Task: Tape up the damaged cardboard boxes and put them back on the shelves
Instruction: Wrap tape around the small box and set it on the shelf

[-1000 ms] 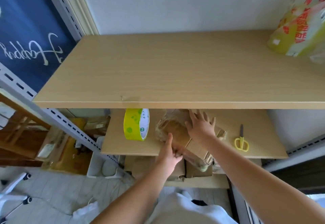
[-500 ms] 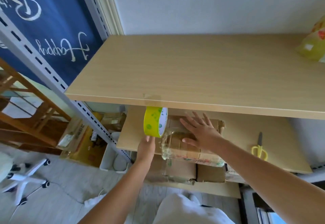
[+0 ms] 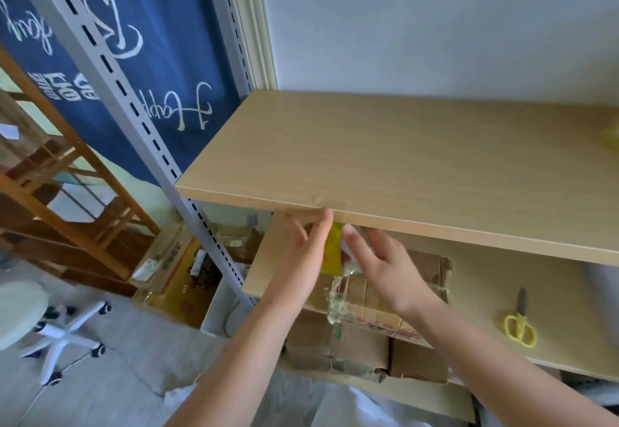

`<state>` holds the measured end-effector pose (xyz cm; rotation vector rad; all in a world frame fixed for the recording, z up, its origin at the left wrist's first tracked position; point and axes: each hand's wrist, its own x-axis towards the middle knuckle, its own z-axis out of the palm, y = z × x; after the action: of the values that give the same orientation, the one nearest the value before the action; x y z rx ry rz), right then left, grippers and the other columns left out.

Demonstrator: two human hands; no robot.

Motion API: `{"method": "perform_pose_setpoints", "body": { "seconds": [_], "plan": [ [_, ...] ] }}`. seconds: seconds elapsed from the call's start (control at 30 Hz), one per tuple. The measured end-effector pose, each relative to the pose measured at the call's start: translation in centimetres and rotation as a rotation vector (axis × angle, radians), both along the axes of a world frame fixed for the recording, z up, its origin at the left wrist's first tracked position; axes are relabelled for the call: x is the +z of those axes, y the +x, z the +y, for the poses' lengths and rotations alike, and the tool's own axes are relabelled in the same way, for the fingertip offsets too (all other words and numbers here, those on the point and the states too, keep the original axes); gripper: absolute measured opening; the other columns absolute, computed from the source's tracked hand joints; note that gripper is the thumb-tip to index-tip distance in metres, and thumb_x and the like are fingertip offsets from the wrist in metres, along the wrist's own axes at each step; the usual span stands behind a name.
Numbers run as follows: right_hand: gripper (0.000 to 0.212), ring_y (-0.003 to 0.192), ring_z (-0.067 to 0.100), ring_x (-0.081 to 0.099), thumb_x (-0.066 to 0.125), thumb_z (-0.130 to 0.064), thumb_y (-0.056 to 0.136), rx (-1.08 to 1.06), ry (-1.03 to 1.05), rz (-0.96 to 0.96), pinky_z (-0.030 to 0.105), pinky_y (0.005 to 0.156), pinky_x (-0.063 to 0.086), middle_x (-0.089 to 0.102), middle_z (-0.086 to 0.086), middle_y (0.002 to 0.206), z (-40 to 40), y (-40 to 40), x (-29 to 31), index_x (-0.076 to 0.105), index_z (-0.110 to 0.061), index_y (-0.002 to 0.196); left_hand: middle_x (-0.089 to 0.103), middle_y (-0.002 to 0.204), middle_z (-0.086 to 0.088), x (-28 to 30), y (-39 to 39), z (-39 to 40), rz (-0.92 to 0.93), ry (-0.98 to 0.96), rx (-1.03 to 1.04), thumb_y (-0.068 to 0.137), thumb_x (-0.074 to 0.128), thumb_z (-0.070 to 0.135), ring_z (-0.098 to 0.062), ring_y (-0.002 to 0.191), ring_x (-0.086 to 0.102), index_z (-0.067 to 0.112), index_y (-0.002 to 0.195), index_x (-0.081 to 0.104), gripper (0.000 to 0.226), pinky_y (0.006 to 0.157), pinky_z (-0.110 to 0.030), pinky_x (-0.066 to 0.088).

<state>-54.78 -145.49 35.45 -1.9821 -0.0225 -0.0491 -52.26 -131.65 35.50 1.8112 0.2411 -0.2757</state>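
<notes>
Left hand curling its fingers round the yellow tape roll, roll standing on edge just under the upper shelf, right hand hovering with fingers released over the cardboard box, box lying on the lower shelf, long axis running left to right, scissors lying well apart.

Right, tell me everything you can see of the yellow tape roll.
The tape roll shows only as a narrow yellow-green strip, seen edge-on between the two hands; most of it is hidden. It stands upright on the middle shelf, just under the front edge of the top shelf, left of the taped cardboard box. The left hand lies against its left side and the right hand reaches in from the right. Whether either grips it cannot be told.
</notes>
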Motion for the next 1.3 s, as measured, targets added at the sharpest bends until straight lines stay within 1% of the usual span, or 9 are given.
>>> {"method": "perform_pose_setpoints", "body": {
  "seconds": [0.07,0.17,0.4,0.5,0.7,0.87,1.0,1.13,1.3],
  "plan": [
    [0.066,0.052,0.009,0.057,0.045,-0.065,0.089,0.025,0.164,0.040,0.012,0.058,0.041,0.064,0.001,0.055,1.6,0.3,0.3,0.059,-0.004,0.070,0.071,0.107,0.013,0.6,-0.6,0.1,-0.062,0.010,-0.067,0.084,0.043,0.081,-0.002,0.093,0.067,0.027,0.132,0.050,0.073,0.074,-0.029,0.052],
    [0.066,0.053,0.023,0.062,0.049,-0.063,0.093,-0.036,0.350,0.092,0.031,0.067,0.053,0.063,0.011,0.052,3.2,0.2,0.5,0.065,-0.002,0.073,0.062,0.057,0.002,1.8,-1.2,1.1,-0.094,-0.085,-0.079,0.099,0.053,0.042,-0.012,0.044,0.057,0.021,0.106,0.060,0.023,0.044,-0.023,0.046],
    [0.027,0.079,0.017,0.071,0.062,-0.028,0.095,-0.232,0.538,0.103,0.039,0.080,0.057,0.075,0.003,0.074,5.6,-0.1,3.7,0.079,-0.027,0.075,0.059,0.051,0.002,7.6,-2.1,3.2,-0.188,0.025,-0.207,0.100,0.053,0.034,-0.014,0.044,0.054,0.032,0.103,0.059,0.007,0.046,-0.024,0.043],
    [0.018,0.073,0.005,0.070,0.064,-0.033,0.092,-0.109,0.508,-0.064,0.020,0.066,0.053,0.075,-0.007,0.077,5.2,-1.2,5.0,0.079,-0.024,0.087,0.058,0.051,0.000,9.4,-3.3,5.1,-0.324,0.045,-0.341,0.091,0.052,0.045,-0.013,0.043,0.054,0.043,0.099,0.060,0.011,0.045,-0.019,0.043],
    [0.014,0.068,0.014,0.069,0.076,-0.016,0.086,-0.313,0.426,0.161,0.049,0.082,0.059,0.076,0.002,0.074,1.4,-2.9,-0.4,0.080,-0.025,0.075,0.061,0.066,0.007,4.3,-2.3,4.6,-0.032,0.220,-0.787,0.094,0.050,0.033,-0.011,0.062,0.059,0.047,0.121,0.043,0.031,0.067,-0.035,0.049],
    [0.012,0.075,0.017,0.074,0.074,-0.023,0.087,-0.414,0.299,0.222,0.044,0.080,0.060,0.076,-0.002,0.076,-1.3,-4.5,-5.1,0.079,-0.029,0.078,0.062,0.077,0.006,-1.2,-1.2,1.9,0.047,0.197,-0.952,0.102,0.051,0.027,-0.010,0.066,0.060,0.039,0.131,0.038,0.034,0.076,-0.040,0.051],
    [0.013,0.071,0.024,0.075,0.072,-0.009,0.088,-0.567,0.449,0.256,0.041,0.077,0.061,0.075,0.009,0.073,-3.4,-4.3,-6.7,0.076,-0.011,0.076,0.068,0.091,-0.006,-2.9,0.3,0.5,0.178,0.016,-0.935,0.100,0.059,0.023,-0.021,0.074,0.065,0.049,0.151,0.009,0.075,0.076,-0.037,0.055],
    [0.005,0.071,0.026,0.074,0.072,-0.006,0.086,-0.665,0.559,0.269,0.031,0.064,0.060,0.075,0.013,0.074,-5.4,-3.9,-6.9,0.076,-0.003,0.083,0.068,0.079,-0.013,-3.6,1.7,-0.1,0.234,-0.174,-0.942,0.099,0.058,0.013,-0.030,0.074,0.064,0.031,0.152,0.026,0.064,0.068,-0.037,0.056],
    [0.005,0.074,0.030,0.075,0.070,-0.001,0.085,-0.677,0.602,0.298,0.035,0.070,0.061,0.075,0.017,0.076,-5.6,-3.4,-7.6,0.075,0.001,0.085,0.069,0.087,-0.013,-5.1,3.1,-0.8,0.131,0.040,-0.988,0.098,0.061,0.020,-0.026,0.074,0.069,0.026,0.134,0.046,0.039,0.067,-0.038,0.058]
  ]
}}
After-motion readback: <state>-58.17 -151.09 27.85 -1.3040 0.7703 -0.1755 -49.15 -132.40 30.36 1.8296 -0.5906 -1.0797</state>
